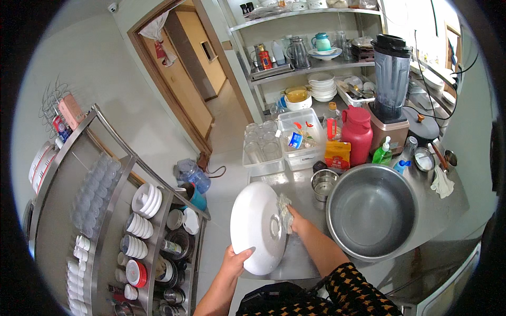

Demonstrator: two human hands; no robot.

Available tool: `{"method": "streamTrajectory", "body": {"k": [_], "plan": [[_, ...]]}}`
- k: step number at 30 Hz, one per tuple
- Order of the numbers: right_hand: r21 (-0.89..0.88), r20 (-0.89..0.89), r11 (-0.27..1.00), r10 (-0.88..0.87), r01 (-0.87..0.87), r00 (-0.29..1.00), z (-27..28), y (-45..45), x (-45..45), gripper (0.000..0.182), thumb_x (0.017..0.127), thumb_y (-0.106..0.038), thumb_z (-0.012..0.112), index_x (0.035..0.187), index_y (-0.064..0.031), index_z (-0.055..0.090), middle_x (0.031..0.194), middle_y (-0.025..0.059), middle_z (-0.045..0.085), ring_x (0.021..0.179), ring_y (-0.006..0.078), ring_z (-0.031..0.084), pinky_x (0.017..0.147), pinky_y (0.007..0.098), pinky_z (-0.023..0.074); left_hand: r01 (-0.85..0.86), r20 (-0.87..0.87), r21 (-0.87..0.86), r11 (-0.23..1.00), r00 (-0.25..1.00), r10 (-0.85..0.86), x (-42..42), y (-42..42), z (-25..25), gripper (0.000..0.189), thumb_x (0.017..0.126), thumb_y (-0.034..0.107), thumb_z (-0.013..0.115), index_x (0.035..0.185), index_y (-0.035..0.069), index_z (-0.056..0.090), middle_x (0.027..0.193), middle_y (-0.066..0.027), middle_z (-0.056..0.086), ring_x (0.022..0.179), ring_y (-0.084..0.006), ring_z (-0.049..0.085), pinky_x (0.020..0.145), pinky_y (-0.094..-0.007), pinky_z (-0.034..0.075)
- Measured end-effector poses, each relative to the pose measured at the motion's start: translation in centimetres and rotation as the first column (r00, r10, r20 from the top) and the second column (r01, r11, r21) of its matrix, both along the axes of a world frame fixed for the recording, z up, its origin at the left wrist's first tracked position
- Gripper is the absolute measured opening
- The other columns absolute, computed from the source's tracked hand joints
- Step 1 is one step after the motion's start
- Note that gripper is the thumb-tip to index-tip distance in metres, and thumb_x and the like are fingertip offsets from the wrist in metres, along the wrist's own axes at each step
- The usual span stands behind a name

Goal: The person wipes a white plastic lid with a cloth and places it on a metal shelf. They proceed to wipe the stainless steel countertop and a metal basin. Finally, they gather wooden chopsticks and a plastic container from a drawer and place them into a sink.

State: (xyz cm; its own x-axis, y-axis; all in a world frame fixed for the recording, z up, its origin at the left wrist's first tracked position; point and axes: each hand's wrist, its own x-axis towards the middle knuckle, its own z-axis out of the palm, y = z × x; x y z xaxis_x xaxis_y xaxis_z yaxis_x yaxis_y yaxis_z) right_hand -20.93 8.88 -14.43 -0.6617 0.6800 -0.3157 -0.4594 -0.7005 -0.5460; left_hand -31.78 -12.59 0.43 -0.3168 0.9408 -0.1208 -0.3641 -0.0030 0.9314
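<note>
A large white plate (253, 221) is tilted up on edge in front of me, its underside with the foot ring turned to the right. My left hand (236, 260) grips its lower rim, thumb lying on the underside. My right hand (294, 221) holds a pale crumpled cloth (284, 213) against the plate's right side; some of the fingers are hidden behind the cloth. To the right of my right forearm stands a wide grey metal basin (371, 213) on the steel table (296, 260). A small steel pot (324, 185) sits close to the basin's left rim.
Beyond the plate stand a tub of drinking glasses (263, 146) and a clear plastic bin (304, 154). A red thermos (355, 134), a blender (389, 91) and a green pump bottle (382, 152) stand behind the basin. At left, a steel rack (158, 225) holds stacked bowls and cups.
</note>
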Motion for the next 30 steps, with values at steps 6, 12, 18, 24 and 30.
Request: {"method": "streamTrajectory", "body": {"k": [6,12,18,24,30], "plan": [[0.035,0.114,0.996,-0.091,0.088,0.989,-0.1,-1.8,-0.3,0.044,0.090,-0.032,0.039,0.126,-0.0072,0.039,0.123,0.0123,0.046,0.112,0.0259,0.045,0.094,0.0388,0.0362,-0.026,0.032,0.003,1.000,0.999,0.026,-0.7,0.2,-0.3,0.045,0.069,0.012,0.067,0.108,-0.002,0.050,0.098,-0.0110,0.059,0.086,-0.0211,0.059,0.076,-0.0352,0.050],[0.800,0.523,0.545,-0.431,-0.249,0.735,8.1,-2.8,-1.1,0.049,0.085,-0.018,0.035,0.131,-0.0020,0.030,0.135,0.0226,0.027,0.126,0.0345,0.023,0.105,0.0374,0.0198,-0.073,0.090,0.000,0.997,0.993,0.073,-0.4,0.8,-0.3,0.042,0.071,0.012,0.064,0.109,-0.001,0.050,0.100,-0.0114,0.058,0.089,-0.0220,0.058,0.078,-0.0364,0.049],[0.878,0.478,0.271,-0.474,-0.395,0.739,14.6,-7.4,0.4,0.052,0.085,-0.026,0.045,0.130,-0.0038,0.033,0.140,0.0229,0.016,0.129,0.0380,0.017,0.106,0.0400,0.0153,-0.076,0.162,0.055,0.996,0.985,0.066,0.1,2.1,0.2,0.033,0.076,0.010,0.061,0.107,0.000,0.052,0.100,-0.0099,0.059,0.089,-0.0204,0.058,0.079,-0.0347,0.048],[0.909,0.288,-0.122,-0.505,-0.398,0.814,13.5,-11.5,2.5,0.058,0.077,-0.028,0.057,0.124,-0.0012,0.038,0.133,0.0269,0.022,0.126,0.0423,0.020,0.100,0.0558,0.0172,-0.119,0.186,0.100,0.988,0.977,0.099,-0.5,2.5,-0.2,0.045,0.079,0.023,0.059,0.116,0.001,0.044,0.109,-0.0115,0.054,0.096,-0.0241,0.055,0.084,-0.0375,0.046],[0.876,0.396,-0.040,-0.507,-0.480,0.765,6.4,-13.3,5.6,0.065,0.073,-0.035,0.061,0.121,0.0025,0.040,0.136,0.0259,0.021,0.128,0.0385,0.019,0.101,0.0550,0.0146,-0.162,0.214,0.078,0.984,0.966,0.143,-1.0,2.3,0.0,0.048,0.079,0.024,0.057,0.118,0.000,0.041,0.110,-0.0135,0.053,0.099,-0.0272,0.053,0.086,-0.0413,0.045]]}}
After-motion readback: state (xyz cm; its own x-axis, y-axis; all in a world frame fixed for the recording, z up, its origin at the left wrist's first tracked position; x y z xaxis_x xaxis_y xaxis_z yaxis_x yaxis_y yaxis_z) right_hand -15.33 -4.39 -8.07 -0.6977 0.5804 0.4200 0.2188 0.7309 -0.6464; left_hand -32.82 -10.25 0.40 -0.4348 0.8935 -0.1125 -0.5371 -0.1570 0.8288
